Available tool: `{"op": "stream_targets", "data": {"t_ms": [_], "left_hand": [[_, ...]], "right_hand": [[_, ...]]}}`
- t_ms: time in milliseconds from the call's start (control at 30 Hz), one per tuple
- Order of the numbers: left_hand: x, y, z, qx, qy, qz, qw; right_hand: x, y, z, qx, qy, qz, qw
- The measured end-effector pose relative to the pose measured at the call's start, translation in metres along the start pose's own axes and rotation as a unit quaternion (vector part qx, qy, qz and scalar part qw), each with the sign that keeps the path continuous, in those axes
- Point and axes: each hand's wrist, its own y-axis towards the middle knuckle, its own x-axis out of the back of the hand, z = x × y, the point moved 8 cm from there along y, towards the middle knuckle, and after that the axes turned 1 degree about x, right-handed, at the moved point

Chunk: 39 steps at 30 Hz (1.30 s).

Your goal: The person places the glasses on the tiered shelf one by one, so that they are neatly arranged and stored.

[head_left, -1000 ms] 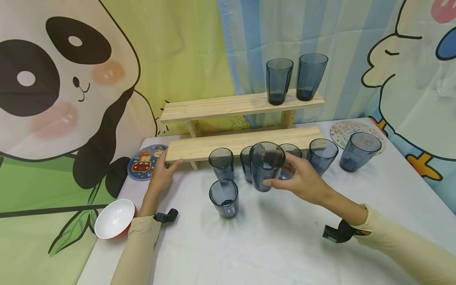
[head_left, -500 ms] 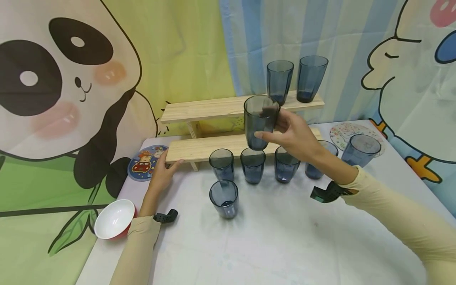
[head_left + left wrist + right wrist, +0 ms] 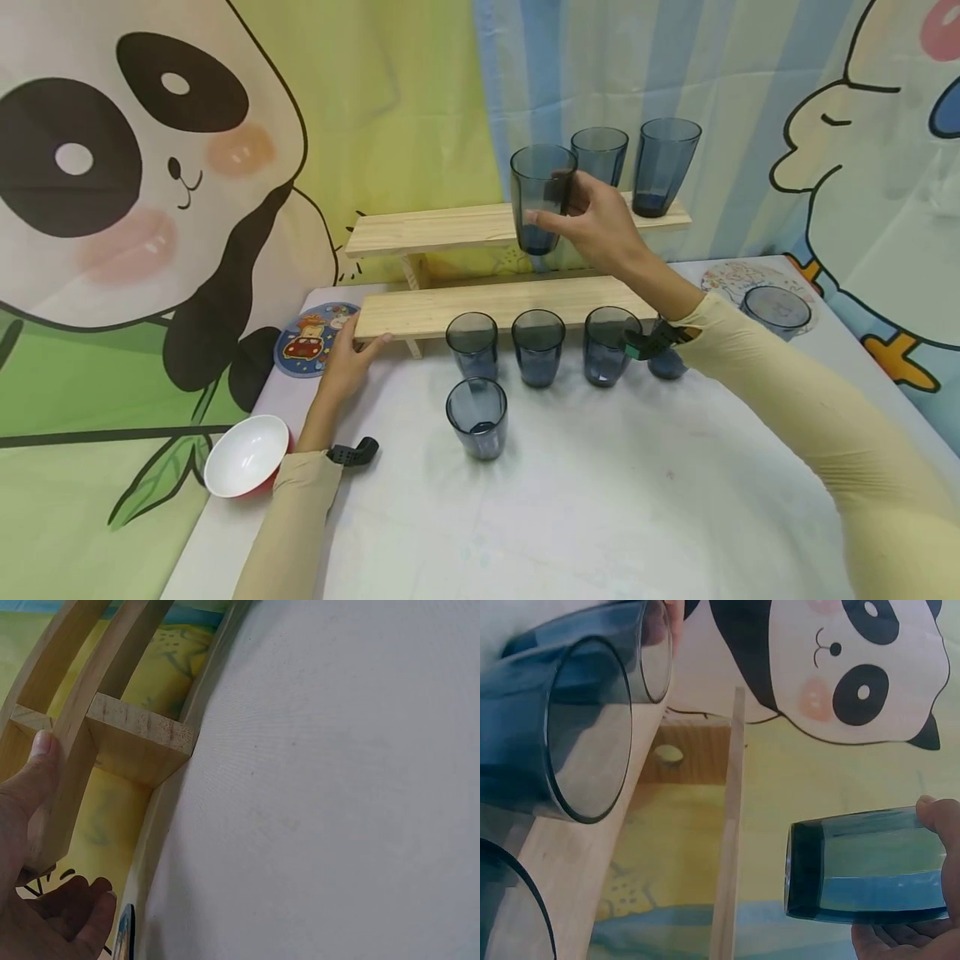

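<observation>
My right hand (image 3: 600, 225) holds a blue-tinted drinking glass (image 3: 536, 208) upright, apparently above the upper board, left of two glasses (image 3: 663, 171) that stand there. In the right wrist view, thumb and fingers lie on opposite sides of that glass (image 3: 870, 870), with the upper board's edge near its base. My left hand (image 3: 341, 367) grips the left end of the two-tier wooden shelf (image 3: 450, 308) at the lower board. The left wrist view shows its thumb (image 3: 41, 754) on the board's front edge and fingers curled beneath.
Several glasses (image 3: 538, 350) stand along the lower board's front, one partly hidden by the right forearm. Another glass (image 3: 480, 421) stands nearer, and one (image 3: 776, 308) at far right. A white bowl (image 3: 247, 454), a blue round mat (image 3: 307, 337) and a patterned mat (image 3: 723, 279) lie around.
My right hand has lifted the glass from the row at the front up to the height of the upper board. My left hand stays on the shelf's end.
</observation>
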Motion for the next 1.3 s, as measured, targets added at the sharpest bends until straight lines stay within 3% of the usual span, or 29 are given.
{"op": "stream_targets", "data": {"t_ms": [367,667,900,1300], "left_hand": [[-0.001,0.001,0.005,0.011,0.003,0.005,0.9999],[0.000,0.001,0.003,0.012,-0.004,0.009,0.9999],[0.000,0.001,0.002,0.017,0.002,0.010,0.9998],[0.000,0.000,0.002,0.016,0.002,0.009,0.9998]], "right_hand": [[-0.006,0.035,-0.021,-0.044,-0.045,-0.018,0.9979],[-0.017,0.050,-0.030,-0.086,-0.066,-0.024,0.9939],[-0.021,0.058,-0.036,-0.075,-0.058,-0.048,0.9944],[-0.028,0.067,-0.042,-0.070,-0.062,-0.052,0.9942]]}}
